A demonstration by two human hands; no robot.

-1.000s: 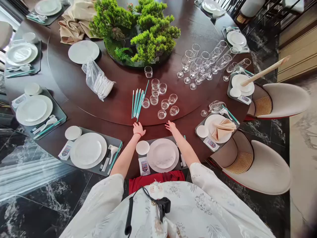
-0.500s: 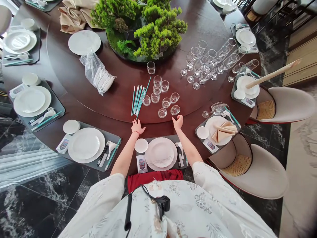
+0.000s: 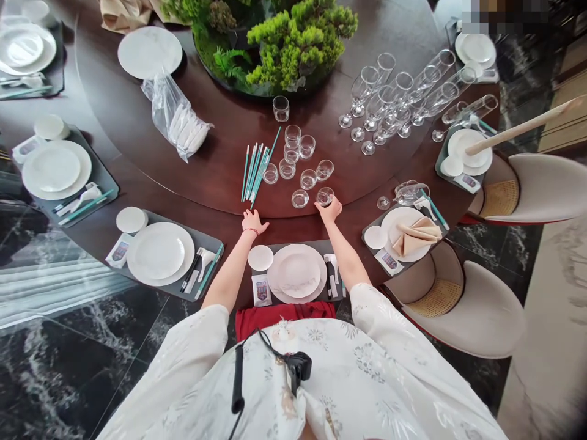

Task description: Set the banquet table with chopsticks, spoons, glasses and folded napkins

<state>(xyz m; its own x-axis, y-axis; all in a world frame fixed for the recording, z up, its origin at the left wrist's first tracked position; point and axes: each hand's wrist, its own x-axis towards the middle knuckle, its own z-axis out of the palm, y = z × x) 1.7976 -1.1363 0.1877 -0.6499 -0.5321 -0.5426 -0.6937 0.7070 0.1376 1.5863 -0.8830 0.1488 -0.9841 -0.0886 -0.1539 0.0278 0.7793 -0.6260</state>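
My right hand is at the near edge of the turntable, thumb and fingers closed round the base of a small clear glass. Several more small glasses stand just beyond it in a loose cluster. My left hand rests palm down at the turntable's edge with its fingers spread. Past its fingertips lies a bunch of teal-and-white chopstick sleeves. Between my forearms is a place setting with stacked white plates, a small white dish and a packet.
Stemmed glasses crowd the turntable's right side. A green plant centrepiece fills its middle. To the left are a plastic bag of white ware and a large white plate. Chairs stand at the right.
My right hand has moved slightly forward and closed round the nearest small glass. My left hand stays on the turntable's edge. The view has shifted a little.
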